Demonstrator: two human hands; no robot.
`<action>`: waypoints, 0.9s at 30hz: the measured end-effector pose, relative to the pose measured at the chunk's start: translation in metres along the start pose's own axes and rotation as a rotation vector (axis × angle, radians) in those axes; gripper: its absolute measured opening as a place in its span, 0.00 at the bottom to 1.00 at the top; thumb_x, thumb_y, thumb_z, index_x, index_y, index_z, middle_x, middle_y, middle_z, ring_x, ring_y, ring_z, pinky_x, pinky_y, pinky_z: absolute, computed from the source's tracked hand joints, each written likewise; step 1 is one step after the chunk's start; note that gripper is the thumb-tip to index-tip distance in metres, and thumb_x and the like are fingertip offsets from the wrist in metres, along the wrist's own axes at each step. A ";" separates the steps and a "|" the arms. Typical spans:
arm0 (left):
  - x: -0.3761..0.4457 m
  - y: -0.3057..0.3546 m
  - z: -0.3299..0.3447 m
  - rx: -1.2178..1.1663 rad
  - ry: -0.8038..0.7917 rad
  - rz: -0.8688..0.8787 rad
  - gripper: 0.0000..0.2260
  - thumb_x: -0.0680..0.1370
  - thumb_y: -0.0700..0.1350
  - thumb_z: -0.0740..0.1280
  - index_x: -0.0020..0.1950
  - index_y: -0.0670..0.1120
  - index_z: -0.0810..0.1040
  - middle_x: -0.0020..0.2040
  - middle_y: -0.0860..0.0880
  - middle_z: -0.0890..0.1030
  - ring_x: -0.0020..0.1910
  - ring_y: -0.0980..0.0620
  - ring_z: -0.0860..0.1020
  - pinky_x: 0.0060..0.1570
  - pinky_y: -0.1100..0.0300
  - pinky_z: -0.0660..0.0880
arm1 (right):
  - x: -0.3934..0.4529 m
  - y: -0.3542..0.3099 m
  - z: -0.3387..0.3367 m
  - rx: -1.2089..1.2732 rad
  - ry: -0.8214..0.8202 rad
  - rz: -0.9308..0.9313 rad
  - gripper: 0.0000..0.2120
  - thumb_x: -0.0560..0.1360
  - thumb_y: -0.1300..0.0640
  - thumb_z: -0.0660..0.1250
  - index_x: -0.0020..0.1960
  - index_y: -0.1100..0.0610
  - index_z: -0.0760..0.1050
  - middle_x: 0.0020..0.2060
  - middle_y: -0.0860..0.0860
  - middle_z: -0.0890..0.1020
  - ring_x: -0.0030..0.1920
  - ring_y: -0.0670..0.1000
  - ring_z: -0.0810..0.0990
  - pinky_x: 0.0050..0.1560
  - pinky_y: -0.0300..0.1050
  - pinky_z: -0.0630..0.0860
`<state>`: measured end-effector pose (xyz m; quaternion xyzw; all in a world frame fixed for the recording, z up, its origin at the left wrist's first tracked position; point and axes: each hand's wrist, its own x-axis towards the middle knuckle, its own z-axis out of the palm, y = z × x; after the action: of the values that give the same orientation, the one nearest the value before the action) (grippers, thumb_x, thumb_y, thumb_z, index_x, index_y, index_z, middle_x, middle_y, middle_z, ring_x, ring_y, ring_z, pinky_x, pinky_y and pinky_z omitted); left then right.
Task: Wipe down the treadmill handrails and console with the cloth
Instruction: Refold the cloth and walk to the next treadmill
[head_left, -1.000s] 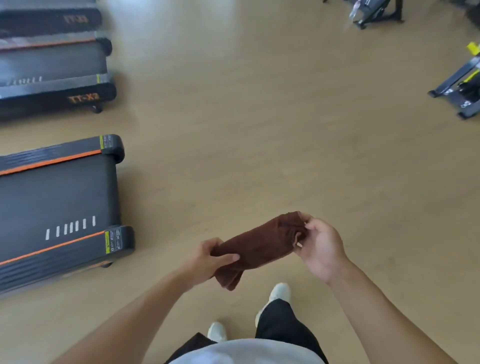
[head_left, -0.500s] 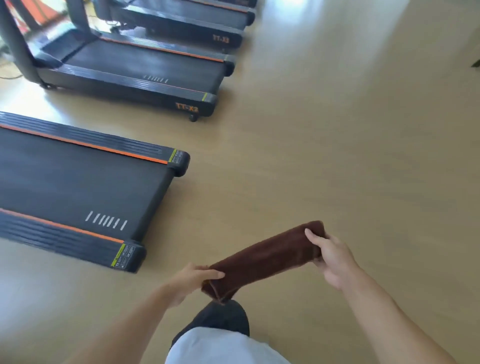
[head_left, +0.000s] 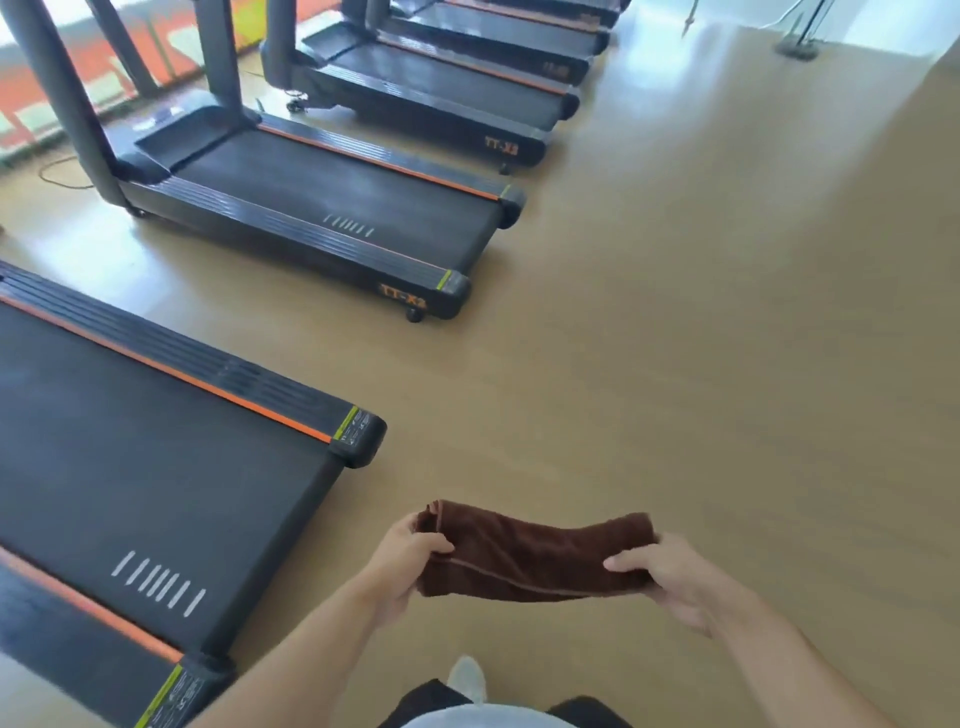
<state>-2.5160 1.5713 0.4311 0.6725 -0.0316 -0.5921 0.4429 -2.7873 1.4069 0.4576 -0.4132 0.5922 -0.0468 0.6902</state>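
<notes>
Lower centre of frame: brown cloth (head_left: 535, 558) stretched between left hand (head_left: 402, 564) and right hand (head_left: 675, 577), each grip pinching one end; treadmill (head_left: 156, 467) at left.

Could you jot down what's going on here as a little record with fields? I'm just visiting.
place: gym floor with a row of treadmills
held item: brown cloth, folded, stretched between both hands
left hand: grips the cloth's left end
right hand: grips the cloth's right end
nearest treadmill: only its deck shows, to the left
handrails, console: not in view
wiping: not yet begun
</notes>
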 end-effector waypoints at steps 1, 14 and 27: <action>0.015 0.025 0.006 0.027 0.012 0.000 0.15 0.75 0.31 0.65 0.58 0.43 0.80 0.51 0.39 0.87 0.45 0.40 0.85 0.47 0.47 0.80 | 0.014 -0.017 -0.004 -0.003 0.009 0.004 0.15 0.73 0.77 0.69 0.59 0.70 0.80 0.50 0.62 0.87 0.52 0.60 0.86 0.46 0.46 0.81; 0.260 0.272 0.113 -0.020 0.105 0.047 0.14 0.80 0.27 0.56 0.51 0.37 0.81 0.53 0.38 0.86 0.46 0.39 0.84 0.38 0.46 0.83 | 0.247 -0.289 -0.116 0.128 0.027 -0.165 0.10 0.80 0.66 0.67 0.58 0.57 0.83 0.52 0.56 0.88 0.52 0.55 0.86 0.51 0.51 0.82; 0.494 0.549 0.191 -0.226 0.067 0.153 0.14 0.77 0.23 0.59 0.52 0.35 0.81 0.53 0.37 0.85 0.49 0.41 0.84 0.41 0.54 0.83 | 0.507 -0.628 -0.163 -0.018 -0.018 -0.187 0.09 0.79 0.63 0.71 0.59 0.58 0.81 0.50 0.56 0.88 0.52 0.57 0.86 0.52 0.53 0.83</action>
<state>-2.2623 0.8519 0.4169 0.6336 -0.0012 -0.5334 0.5604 -2.5112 0.6312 0.4625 -0.4733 0.5453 -0.1018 0.6843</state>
